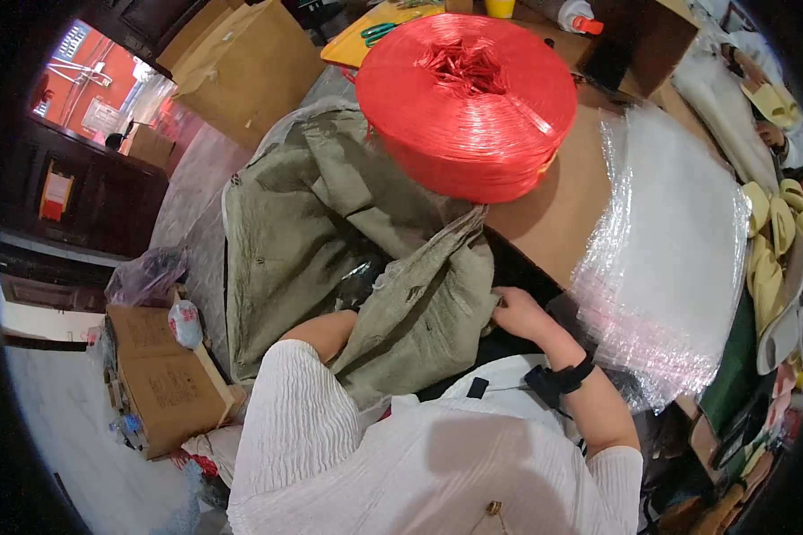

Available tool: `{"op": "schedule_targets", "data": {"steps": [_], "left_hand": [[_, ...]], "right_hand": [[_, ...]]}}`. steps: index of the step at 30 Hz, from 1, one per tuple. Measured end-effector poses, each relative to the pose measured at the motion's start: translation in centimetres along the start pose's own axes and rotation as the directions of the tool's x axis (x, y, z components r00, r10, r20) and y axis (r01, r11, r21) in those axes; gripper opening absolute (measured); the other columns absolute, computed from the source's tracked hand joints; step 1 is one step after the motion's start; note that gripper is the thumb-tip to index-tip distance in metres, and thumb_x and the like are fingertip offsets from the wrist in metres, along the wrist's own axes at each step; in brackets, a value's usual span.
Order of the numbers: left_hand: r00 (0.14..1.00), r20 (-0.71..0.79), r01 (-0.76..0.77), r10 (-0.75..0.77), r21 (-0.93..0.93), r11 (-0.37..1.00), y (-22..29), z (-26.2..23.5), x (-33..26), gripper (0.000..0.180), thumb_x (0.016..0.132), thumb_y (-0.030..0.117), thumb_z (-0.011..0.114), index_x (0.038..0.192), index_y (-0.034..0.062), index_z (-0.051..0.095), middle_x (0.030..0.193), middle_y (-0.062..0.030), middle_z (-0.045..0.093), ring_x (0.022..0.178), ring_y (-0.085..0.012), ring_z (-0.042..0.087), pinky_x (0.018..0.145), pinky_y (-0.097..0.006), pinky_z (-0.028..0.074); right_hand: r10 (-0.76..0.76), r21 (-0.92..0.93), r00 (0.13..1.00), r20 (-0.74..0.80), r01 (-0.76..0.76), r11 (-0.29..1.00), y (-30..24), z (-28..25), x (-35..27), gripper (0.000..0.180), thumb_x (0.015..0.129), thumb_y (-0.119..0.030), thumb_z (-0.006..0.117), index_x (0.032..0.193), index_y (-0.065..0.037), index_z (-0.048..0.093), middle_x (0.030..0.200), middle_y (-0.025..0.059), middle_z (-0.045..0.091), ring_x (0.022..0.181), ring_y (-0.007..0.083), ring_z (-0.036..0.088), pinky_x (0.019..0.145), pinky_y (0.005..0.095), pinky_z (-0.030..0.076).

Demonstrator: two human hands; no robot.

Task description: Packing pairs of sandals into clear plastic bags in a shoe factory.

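Head view: we look down over our own white-sleeved arms onto a crowded packing surface.

Garment: an olive-green jacket (330, 223) lies spread and rumpled in front of us, partly over a clear plastic sheet (201, 192), with one fold bunched up toward our chest.

Right hand: our right hand (517, 312) sits at the right edge of the bunched fold, fingers curled onto the cloth; we judge it a pinch grip on the jacket's edge, probably to keep the fold taut. A black wrist strap (562, 379) is worn just behind it.

Left hand: our left hand is buried under the fold; only the forearm (326, 334) shows going in. We cannot tell whether it is open or closed.

Dark item: something dark and shiny (361, 281) shows in the gap of the fold, too hidden to name.

Twine: a large red spool of plastic twine (468, 102) stands on a brown cardboard sheet (553, 214), touching the jacket's far edge, near enough to reach.

Bags: a stack of clear plastic bags (678, 259) lies to the right, overlapping the cardboard.

Footwear: pale yellow slippers (776, 223) are lined up along the far right rim.

Boxes: an open carton (165, 379) stands low on the left, a larger closed one (250, 67) beyond it.

Scissors: green-handled scissors (379, 31) rest on a yellow board (352, 49) behind the spool.
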State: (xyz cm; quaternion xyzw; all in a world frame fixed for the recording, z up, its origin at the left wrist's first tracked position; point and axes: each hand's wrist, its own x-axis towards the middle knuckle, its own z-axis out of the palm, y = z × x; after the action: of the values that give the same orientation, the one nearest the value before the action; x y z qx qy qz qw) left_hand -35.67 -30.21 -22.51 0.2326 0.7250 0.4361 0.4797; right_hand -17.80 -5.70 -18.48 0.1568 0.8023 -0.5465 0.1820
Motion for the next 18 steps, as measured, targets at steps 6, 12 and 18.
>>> {"op": "schedule_targets", "data": {"steps": [6, 12, 18], "left_hand": [[0.998, 0.040, -0.053, 0.055, -0.041, 0.998, 1.1, -0.3, -1.3, 0.057, 0.092, 0.035, 0.063, 0.140, 0.0086, 0.049, 0.135, -0.0087, 0.057, 0.122, -0.0222, 0.054, 0.104, -0.037, 0.042], [0.997, 0.060, 0.060, -0.041, -0.365, 0.929, 6.1, -3.7, -1.2, 0.057, 0.095, 0.029, 0.059, 0.145, 0.0098, 0.041, 0.137, -0.0072, 0.054, 0.123, -0.0224, 0.053, 0.104, -0.037, 0.042], [0.973, -0.077, -0.227, 0.218, -0.499, 0.836, 9.9, -0.1, 2.2, 0.054, 0.096, 0.017, 0.053, 0.147, 0.0093, 0.038, 0.132, -0.0118, 0.057, 0.115, -0.0210, 0.056, 0.096, -0.036, 0.046]], "right_hand": [[-0.245, 0.136, 0.946, 0.215, 0.219, 0.966, -3.7, -1.5, -2.7, 0.033, 0.084, -0.018, 0.067, 0.112, 0.000, 0.063, 0.098, 0.0142, 0.067, 0.088, 0.0300, 0.064, 0.082, 0.0361, 0.051], [-0.382, -0.211, 0.909, 0.170, 0.412, 0.886, -6.2, -1.4, -6.0, 0.044, 0.086, -0.024, 0.069, 0.115, 0.007, 0.056, 0.103, 0.0183, 0.056, 0.100, 0.0337, 0.058, 0.083, 0.0396, 0.049], [-0.434, -0.386, 0.901, 0.025, 0.409, 0.827, -7.5, 0.3, -10.2, 0.057, 0.085, -0.025, 0.069, 0.128, 0.008, 0.051, 0.116, 0.0227, 0.059, 0.108, 0.0384, 0.058, 0.092, 0.0424, 0.048]]}}
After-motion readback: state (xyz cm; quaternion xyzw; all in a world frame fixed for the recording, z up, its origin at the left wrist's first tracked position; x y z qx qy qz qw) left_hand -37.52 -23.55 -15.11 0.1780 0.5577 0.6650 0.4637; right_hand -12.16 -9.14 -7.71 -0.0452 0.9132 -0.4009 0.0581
